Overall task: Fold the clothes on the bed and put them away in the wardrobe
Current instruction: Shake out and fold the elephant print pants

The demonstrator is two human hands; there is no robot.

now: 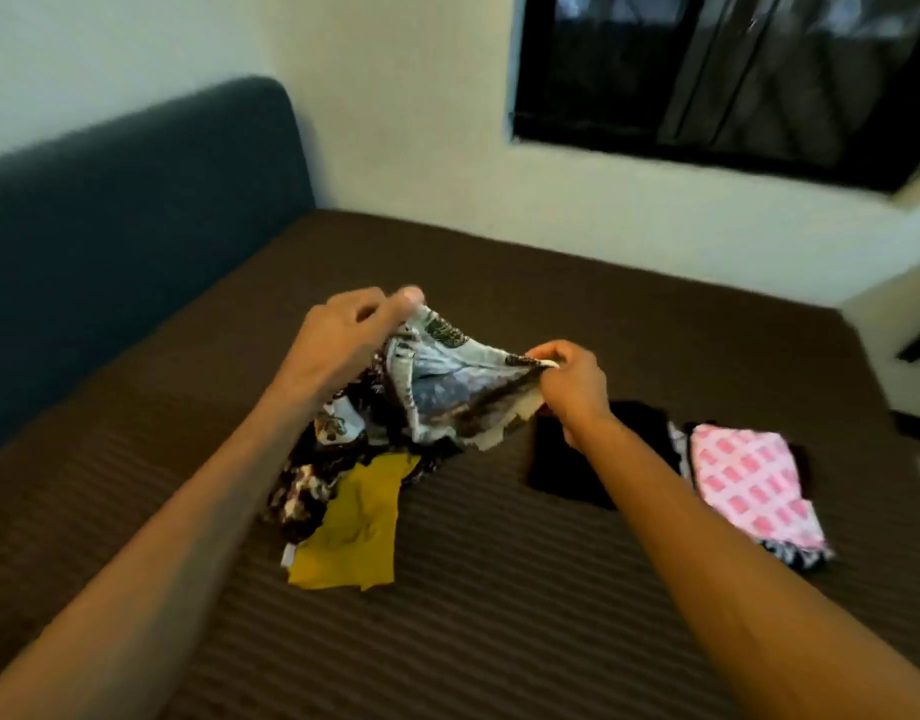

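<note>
Above the brown striped bed (499,589), the left hand (343,337) and right hand (572,381) each had a grip pinched on the thin, limp, lightweight patterned grey-and-dark garment (437,387), which was probably best held by its top edge.

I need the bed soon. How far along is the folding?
Partly done: a pink checked piece and a black piece lie folded on the bed. Both hands, left and right, hold up a patterned garment. A yellow garment lies unfolded. No wardrobe in view.
</note>
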